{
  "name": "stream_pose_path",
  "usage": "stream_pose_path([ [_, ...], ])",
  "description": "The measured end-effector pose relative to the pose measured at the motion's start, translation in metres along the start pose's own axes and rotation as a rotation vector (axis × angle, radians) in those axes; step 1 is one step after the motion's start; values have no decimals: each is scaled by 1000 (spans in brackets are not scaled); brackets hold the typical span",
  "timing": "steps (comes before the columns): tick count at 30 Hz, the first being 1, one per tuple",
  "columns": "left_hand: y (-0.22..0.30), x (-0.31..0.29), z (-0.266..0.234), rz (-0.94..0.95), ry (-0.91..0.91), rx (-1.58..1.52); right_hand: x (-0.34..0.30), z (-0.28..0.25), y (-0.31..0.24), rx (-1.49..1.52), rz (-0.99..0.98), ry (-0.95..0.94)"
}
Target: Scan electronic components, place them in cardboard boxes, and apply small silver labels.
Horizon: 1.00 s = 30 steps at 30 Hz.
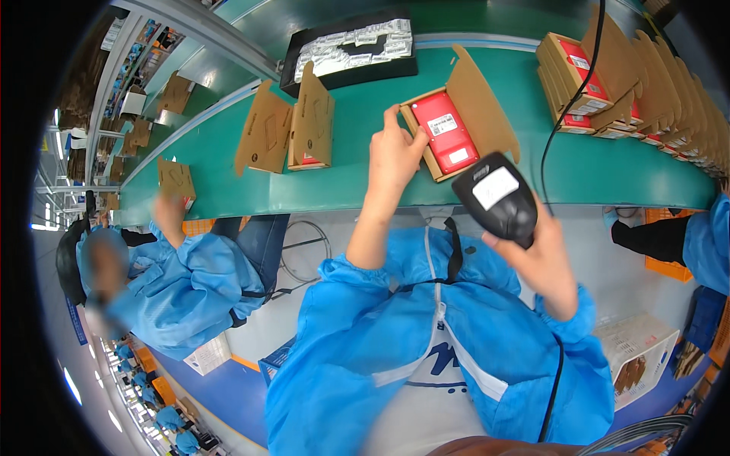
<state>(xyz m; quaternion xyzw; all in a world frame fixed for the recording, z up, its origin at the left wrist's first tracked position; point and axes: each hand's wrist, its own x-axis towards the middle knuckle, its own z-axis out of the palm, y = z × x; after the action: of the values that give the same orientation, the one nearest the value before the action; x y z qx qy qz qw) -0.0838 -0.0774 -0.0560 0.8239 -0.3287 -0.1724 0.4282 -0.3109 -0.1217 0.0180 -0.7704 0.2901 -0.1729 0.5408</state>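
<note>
- Green conveyor worktop [319, 182]: it carries every carton in view. Judged risk: if the belt is moving, the open carton may drift out from under the steadying hand, which would leave the scanner aimed at bare belt.
- Row of open cartons [623, 83] at the far right: packed close together, flaps up. Judged risk: the black scanner cable [566, 106] hangs across this row; a pull on the scanner could snag a flap and tip a carton.
- Open cardboard carton [456, 125]: lies on the worktop directly ahead, lid flap raised, with a red packaged item [445, 137] seated inside, label face up. Judged risk: pressure on the near wall may skew the carton or fold the flap down over the label.
- Handheld scanner [498, 197]: black with a white label, held just in front of the carton, near but not touching it. Judged risk: a poor angle could give a missed read or catch a neighbouring label.
- Left hand [395, 156]: fingers spread, fingertips on the carton's near-left edge; nothing is gripped.
- Right hand [544, 262]: closed around the scanner grip.
</note>
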Motion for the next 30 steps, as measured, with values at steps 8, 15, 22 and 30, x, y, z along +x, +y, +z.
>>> stream_pose_path([
  [8,-22,-19,-4,653,191,350,101,-32,-90,-264,302,-433],
  [15,-25,-21,-4,691,145,332,153,-10,-96,-434,504,-530],
  [22,-28,-19,-5,713,113,302,169,-4,-92,-364,640,-573],
  [30,-17,-6,-12,654,127,24,140,-16,-123,-401,471,-450],
])
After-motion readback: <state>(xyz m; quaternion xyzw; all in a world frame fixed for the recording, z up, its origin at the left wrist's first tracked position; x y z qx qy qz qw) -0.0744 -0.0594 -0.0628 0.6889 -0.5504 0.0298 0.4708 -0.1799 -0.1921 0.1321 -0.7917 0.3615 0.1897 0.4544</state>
